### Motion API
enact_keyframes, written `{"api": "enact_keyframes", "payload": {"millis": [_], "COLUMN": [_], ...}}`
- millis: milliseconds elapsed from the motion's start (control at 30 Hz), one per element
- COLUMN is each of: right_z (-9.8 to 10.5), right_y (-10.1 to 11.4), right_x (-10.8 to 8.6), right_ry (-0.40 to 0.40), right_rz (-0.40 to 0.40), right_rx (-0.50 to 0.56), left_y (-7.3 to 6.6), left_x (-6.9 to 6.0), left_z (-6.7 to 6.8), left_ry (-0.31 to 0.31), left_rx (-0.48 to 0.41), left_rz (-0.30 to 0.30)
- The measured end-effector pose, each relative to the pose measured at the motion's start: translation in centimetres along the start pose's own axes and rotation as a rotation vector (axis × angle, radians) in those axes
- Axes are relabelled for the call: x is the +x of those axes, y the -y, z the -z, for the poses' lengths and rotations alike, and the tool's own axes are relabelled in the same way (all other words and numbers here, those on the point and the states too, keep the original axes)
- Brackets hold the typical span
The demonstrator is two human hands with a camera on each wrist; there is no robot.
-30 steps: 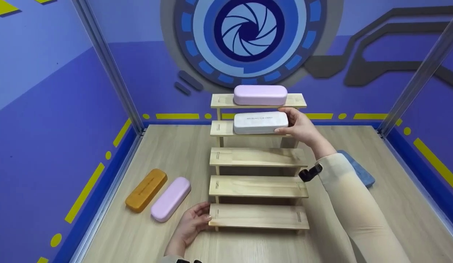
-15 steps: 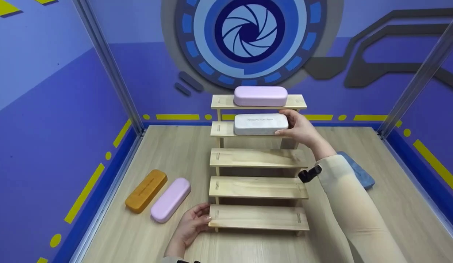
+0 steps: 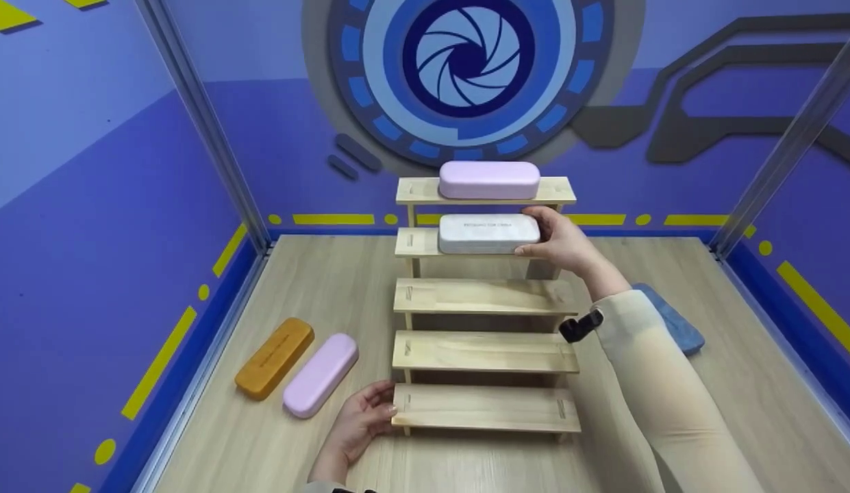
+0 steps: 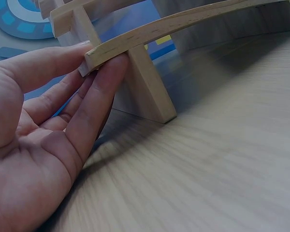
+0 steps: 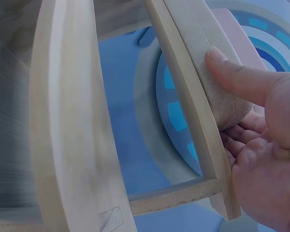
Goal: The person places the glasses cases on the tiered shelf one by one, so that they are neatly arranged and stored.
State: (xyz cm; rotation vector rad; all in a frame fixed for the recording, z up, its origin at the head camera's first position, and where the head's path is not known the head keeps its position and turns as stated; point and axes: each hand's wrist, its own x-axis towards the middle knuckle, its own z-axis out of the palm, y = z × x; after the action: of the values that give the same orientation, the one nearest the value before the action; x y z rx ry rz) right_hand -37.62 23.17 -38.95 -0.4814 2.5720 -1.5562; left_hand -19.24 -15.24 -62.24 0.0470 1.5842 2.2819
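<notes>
A wooden stepped rack (image 3: 486, 296) with several tiers stands in the middle. On its second tier from the top sits a white glasses case (image 3: 490, 234) with small lettering. My right hand (image 3: 565, 243) grips the case's right end; in the right wrist view the thumb (image 5: 227, 72) lies along the case's near side. A pink glasses case (image 3: 490, 180) rests on the top tier. Down at the lowest tier, my left hand (image 3: 359, 421) pinches the left end of the board (image 4: 135, 36) between thumb and fingers.
On the table (image 3: 315, 274) to the left lie an orange glasses case (image 3: 274, 358) and a second pink case (image 3: 320, 375), side by side. A blue case (image 3: 675, 322) lies right of the rack, partly behind the right sleeve. Printed walls enclose the table.
The white case has tipped slightly, and its lettered top looks more level now. Both hands keep their holds in nearly the same places.
</notes>
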Motion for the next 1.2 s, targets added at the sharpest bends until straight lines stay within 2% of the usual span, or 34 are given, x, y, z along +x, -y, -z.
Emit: {"api": "enact_keyframes", "payload": {"millis": [400,767,1200], "right_z": [0.7,1.8,3.5], "right_y": [-0.1,-0.7,-1.8], "right_x": [-0.7,-2.0,-4.4], "right_ry": [0.027,-0.004,-0.019], "right_rz": [-0.014,-0.002,0.028], "right_rx": [0.035,0.011,0.066], "left_y": [0.0,0.0,0.0], "left_x": [-0.1,0.0,-0.1], "left_z": [0.0,-0.1,-0.1], "left_ry": [-0.003,-0.009,-0.007], "left_rx": [0.009,0.001,-0.003], "left_rz": [-0.006,-0.003,-0.005]}}
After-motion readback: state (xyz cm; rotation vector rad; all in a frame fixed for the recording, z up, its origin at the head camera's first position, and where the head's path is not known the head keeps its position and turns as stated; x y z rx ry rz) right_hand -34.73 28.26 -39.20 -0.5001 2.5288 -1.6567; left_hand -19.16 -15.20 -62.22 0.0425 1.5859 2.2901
